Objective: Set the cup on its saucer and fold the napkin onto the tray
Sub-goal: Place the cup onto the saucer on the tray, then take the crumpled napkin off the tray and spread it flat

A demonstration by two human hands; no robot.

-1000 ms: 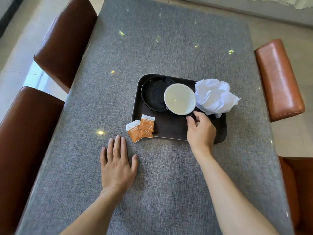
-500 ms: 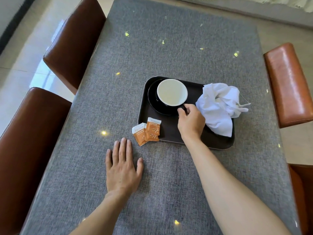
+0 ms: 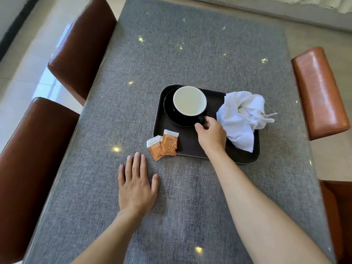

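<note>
A black cup (image 3: 189, 101) with a white inside stands on the black saucer (image 3: 168, 109) at the far left of the dark tray (image 3: 190, 147). My right hand (image 3: 210, 135) is at the cup's handle, fingers pinched around it. A crumpled white napkin (image 3: 242, 119) lies on the tray's right side, partly over its edge. My left hand (image 3: 136, 184) rests flat on the grey tablecloth, fingers apart, holding nothing.
Several orange sachets (image 3: 163, 144) lie at the tray's near-left corner, one leaning on its rim. Brown leather chairs (image 3: 80, 44) stand along the left side, and orange-brown ones (image 3: 320, 92) on the right. The grey cloth (image 3: 190, 44) stretches beyond the tray.
My right hand carried the cup leftwards from the tray's middle onto the saucer. The napkin shifted and sagged on the right. The left hand stayed flat.
</note>
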